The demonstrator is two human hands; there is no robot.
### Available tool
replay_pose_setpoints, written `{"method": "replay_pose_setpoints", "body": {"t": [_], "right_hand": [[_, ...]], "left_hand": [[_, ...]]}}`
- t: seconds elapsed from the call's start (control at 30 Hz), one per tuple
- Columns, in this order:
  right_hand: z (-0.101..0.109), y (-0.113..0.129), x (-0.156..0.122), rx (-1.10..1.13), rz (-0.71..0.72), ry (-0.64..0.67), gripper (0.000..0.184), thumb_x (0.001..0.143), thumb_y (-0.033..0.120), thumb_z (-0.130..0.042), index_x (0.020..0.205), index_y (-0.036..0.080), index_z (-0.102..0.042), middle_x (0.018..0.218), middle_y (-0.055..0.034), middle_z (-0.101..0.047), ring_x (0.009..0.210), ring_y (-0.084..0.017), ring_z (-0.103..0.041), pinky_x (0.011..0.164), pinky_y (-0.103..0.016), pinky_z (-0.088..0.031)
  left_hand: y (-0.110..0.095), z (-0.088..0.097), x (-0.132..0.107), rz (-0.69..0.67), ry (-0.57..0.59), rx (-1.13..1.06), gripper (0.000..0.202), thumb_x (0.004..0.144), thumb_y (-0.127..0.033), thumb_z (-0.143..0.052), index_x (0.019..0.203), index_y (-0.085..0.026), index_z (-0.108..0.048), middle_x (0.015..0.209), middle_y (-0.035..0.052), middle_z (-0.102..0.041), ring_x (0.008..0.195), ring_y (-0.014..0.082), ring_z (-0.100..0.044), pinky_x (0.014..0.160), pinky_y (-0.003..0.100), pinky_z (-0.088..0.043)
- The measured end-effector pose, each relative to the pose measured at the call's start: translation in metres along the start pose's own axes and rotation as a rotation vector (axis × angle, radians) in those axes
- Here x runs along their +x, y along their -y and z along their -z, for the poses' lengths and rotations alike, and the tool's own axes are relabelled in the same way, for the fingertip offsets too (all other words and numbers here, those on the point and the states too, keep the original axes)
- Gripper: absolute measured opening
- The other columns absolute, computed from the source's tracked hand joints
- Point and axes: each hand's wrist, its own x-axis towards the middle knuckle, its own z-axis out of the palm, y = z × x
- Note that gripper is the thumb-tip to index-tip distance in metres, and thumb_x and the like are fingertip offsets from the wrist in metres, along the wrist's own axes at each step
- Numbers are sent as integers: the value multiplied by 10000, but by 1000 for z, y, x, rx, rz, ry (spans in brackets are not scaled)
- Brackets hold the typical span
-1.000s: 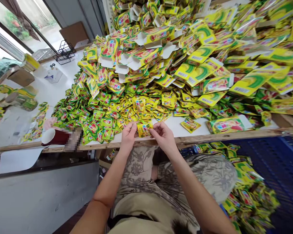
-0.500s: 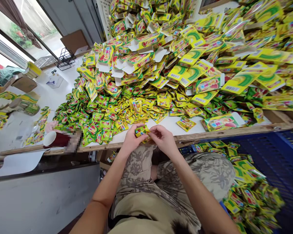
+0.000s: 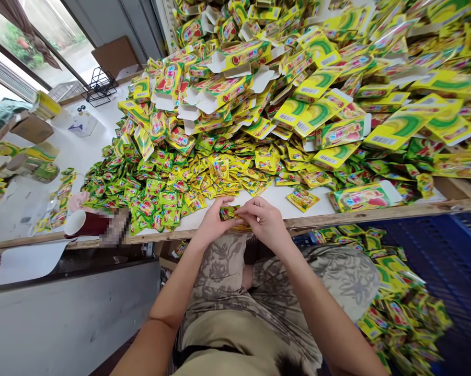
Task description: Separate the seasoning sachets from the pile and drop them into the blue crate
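Note:
My left hand (image 3: 213, 223) and my right hand (image 3: 263, 219) meet at the table's wooden front edge (image 3: 337, 217), both closed on a small stack of yellow-green sachets (image 3: 228, 213). The sachets are mostly hidden between my fingers. Just beyond my hands spreads a big heap of loose green and yellow sachets (image 3: 160, 188). One single sachet (image 3: 302, 198) lies apart on the white tabletop to the right. A filled yellow box (image 3: 361, 197) lies near the edge further right.
Flat and half-folded yellow cartons (image 3: 317, 89) pile high at the back. A red paper cup (image 3: 84, 223) lies on its side at left. A blue crate (image 3: 435, 271) with several sachets stands at lower right. Cardboard boxes and a black wire basket (image 3: 100, 83) sit far left.
My hands have drawn closer together and nearer the table edge, folding round the sachets, which showed flat between my fingers a second ago.

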Motion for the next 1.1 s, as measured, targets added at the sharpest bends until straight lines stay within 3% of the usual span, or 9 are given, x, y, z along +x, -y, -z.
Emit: {"method": "replay_pose_setpoints", "body": {"t": [0.17, 0.3, 0.5, 0.57, 0.67, 0.77, 0.83, 0.97, 1.1], "right_hand": [[6, 4, 4, 40, -67, 93, 191, 870, 126, -562, 831, 211, -729, 799, -41, -614, 762, -163, -602, 675, -281, -473], [8, 6, 9, 54, -123, 179, 183, 843, 122, -576, 814, 212, -733, 782, -35, -619, 757, -164, -598, 683, -283, -464], [-8, 0, 10, 22, -178, 167, 164, 811, 143, -580, 808, 222, -724, 767, -37, -609, 741, -184, -593, 686, -315, -474], [-13, -2, 8, 0, -199, 65, 182, 804, 200, -610, 946, 225, -721, 865, -63, -623, 809, -209, -604, 719, -342, -493], [-19, -4, 3, 39, -278, -81, 509, 785, 362, -662, 1260, 194, -591, 1143, -143, -607, 1000, -265, -603, 803, -394, -514], [-23, -6, -3, 185, -360, 50, 582, 848, 456, -568, 1361, 194, -485, 1226, -145, -619, 1046, -265, -617, 868, -415, -506], [-24, -10, -5, 235, -376, 94, 508, 871, 461, -525, 1313, 212, -518, 1180, -112, -656, 1043, -257, -622, 901, -413, -487], [-23, -21, -4, 239, -360, -61, 341, 832, 502, -559, 972, 196, -616, 912, -63, -674, 864, -232, -606, 785, -350, -482], [-19, -26, -5, 216, -371, -169, 343, 838, 544, -547, 773, 209, -513, 704, 9, -544, 665, -160, -480, 626, -279, -410]], "left_hand": [[3, -1, 0, 36, -19, -91, 675, 642, -345, -838, 1216, -178, -524, 1292, 117, -554, 1153, 264, -556, 976, 382, -448], [1, -1, -3, 74, 37, -103, 679, 668, -310, -816, 1252, -170, -499, 1191, 112, -597, 1097, 255, -579, 978, 405, -442], [-4, -6, -7, -40, 75, -84, 550, 708, -283, -774, 1198, -191, -542, 1242, 91, -571, 1231, 261, -499, 1082, 413, -365], [-4, -6, -7, -63, 29, -96, 515, 726, -288, -757, 1182, -188, -539, 1239, 90, -572, 1228, 258, -500, 1092, 416, -353], [-3, -7, -7, -56, -52, -159, 578, 734, -315, -751, 1231, -191, -485, 1209, 102, -571, 1167, 254, -538, 1036, 413, -406], [-1, -13, -9, -65, -128, -193, 481, 824, -333, -647, 1244, -197, -456, 1216, 112, -549, 1168, 241, -533, 1019, 404, -425], [0, -19, -8, -88, -148, -178, 392, 888, -335, -542, 1241, -191, -450, 1240, 125, -532, 1204, 239, -510, 1041, 415, -414], [-13, -13, 7, -257, -211, 62, 414, 929, -328, -447, 1314, -185, -394, 1372, 159, -456, 1311, 260, -430, 1121, 477, -331], [-53, 30, 53, -597, -595, 503, 535, 852, -278, -589, 1334, -193, -372, 1390, 160, -434, 1349, 282, -370, 1159, 498, -259]]}}
